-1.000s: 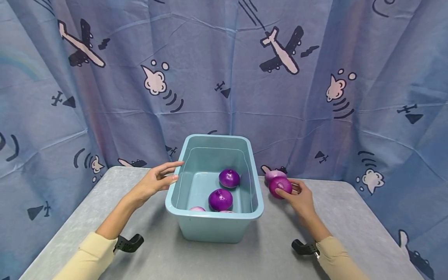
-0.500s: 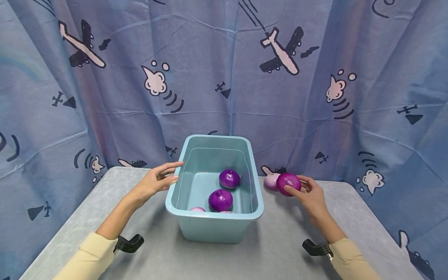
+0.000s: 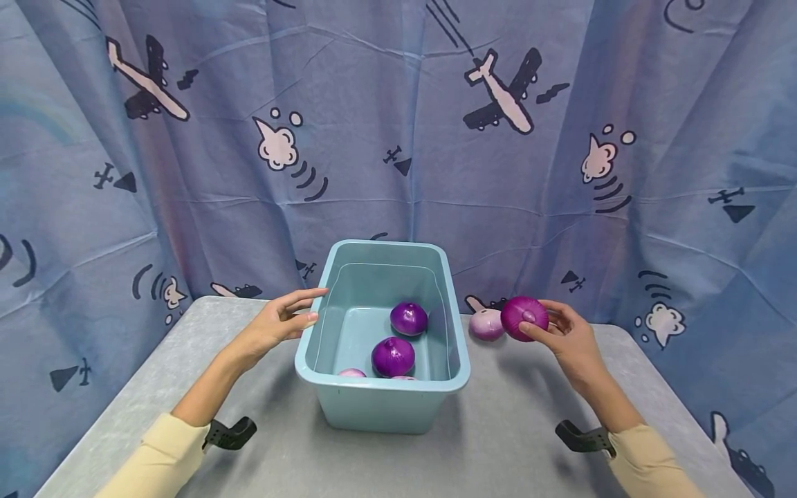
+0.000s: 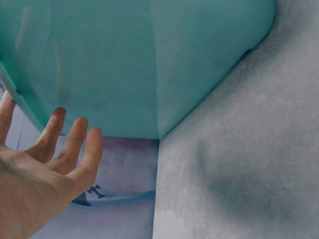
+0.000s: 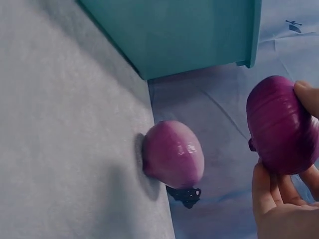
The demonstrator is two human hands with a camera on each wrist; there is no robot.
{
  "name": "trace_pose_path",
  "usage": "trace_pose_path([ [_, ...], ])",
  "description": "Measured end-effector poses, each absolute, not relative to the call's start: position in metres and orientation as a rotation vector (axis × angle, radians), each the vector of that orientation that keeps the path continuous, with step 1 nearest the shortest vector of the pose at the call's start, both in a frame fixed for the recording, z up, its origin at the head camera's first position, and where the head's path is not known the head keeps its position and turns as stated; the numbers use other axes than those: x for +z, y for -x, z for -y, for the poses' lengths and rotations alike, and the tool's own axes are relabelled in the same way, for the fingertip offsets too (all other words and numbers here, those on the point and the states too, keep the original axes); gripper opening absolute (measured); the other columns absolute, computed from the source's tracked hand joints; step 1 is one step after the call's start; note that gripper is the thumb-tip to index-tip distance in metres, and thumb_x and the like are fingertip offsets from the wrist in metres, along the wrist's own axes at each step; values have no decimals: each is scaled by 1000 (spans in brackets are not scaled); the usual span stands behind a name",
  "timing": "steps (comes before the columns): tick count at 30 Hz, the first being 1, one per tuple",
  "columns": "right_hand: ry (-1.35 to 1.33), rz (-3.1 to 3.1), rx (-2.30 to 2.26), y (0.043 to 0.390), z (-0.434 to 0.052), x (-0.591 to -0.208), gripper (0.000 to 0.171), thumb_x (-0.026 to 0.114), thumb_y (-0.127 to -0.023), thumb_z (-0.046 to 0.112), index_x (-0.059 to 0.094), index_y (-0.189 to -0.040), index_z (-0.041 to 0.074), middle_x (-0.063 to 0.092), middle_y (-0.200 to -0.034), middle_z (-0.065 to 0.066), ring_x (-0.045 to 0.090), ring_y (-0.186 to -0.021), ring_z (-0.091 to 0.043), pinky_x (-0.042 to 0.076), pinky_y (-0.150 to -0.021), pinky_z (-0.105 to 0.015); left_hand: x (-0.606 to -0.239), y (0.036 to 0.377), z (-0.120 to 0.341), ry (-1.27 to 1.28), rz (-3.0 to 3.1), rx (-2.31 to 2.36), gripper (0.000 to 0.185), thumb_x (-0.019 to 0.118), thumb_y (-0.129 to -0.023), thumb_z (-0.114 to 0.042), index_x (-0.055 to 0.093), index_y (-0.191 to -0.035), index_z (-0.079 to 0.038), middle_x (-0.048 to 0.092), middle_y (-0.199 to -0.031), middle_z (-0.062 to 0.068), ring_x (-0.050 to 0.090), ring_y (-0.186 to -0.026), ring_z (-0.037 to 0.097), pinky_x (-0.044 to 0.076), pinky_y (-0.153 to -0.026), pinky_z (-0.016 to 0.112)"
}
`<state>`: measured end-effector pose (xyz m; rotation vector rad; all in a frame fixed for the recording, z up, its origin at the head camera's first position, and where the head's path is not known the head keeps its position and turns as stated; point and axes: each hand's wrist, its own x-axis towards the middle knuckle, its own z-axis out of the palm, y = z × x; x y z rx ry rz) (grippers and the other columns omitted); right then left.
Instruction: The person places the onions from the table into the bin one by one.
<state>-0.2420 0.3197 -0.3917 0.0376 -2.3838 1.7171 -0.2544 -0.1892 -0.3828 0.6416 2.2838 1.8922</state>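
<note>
The right hand (image 3: 568, 337) holds a round dark purple onion (image 3: 524, 318) lifted clear of the grey table (image 3: 498, 443), its fingers (image 5: 266, 189) curled under the onion and the thumb pressed on its near side. In the right wrist view the onion (image 5: 281, 124) sits between thumb and fingers, off the surface. Just beside it, to its left and at the far edge of the table, a paler pinkish-purple onion (image 3: 486, 324) lies against the blue cloth backdrop printed with aeroplanes and clouds (image 3: 398, 138); it is apart from the held onion.

The left hand (image 3: 274, 324) rests against the left wall of the light teal rectangular plastic tub (image 3: 380, 404), fingers (image 4: 75, 144) straight and slightly spread, gripping nothing. The fingertips lie at the rim near the tub's far left corner.

Inside the tub lie two dark purple onions, one towards the far right (image 3: 408, 318) and one nearer the middle (image 3: 393, 356); the tops of two paler ones (image 3: 351, 373) just show behind the near wall. The tub stands on the middle of the table, between the two hands.

Both forearms wear pale yellow sleeves (image 3: 156, 456), each with a black wrist mount (image 3: 230, 434) near the cuff
</note>
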Motion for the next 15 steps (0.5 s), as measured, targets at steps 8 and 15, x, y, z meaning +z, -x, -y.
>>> trace_pose_path([
  [8, -170, 2370, 1730, 238, -317, -383, 62, 78, -93, 17, 46, -142, -2, 51, -133, -17, 59, -107, -3, 51, -85, -17, -383, 254, 189, -635, -2277, 1904, 53, 68, -100, -21, 52, -149, -12, 51, -143, 18, 60, -117, 28, 51, -93, 44],
  [15, -294, 2363, 1715, 239, -315, -371, 56, 79, -92, 15, 51, -140, 5, 53, -125, -12, 61, -108, -8, 52, -85, -20, -381, 252, 188, -624, -2276, 1906, 53, 68, -100, -21, 52, -150, -13, 51, -143, 19, 59, -118, 29, 51, -92, 43],
])
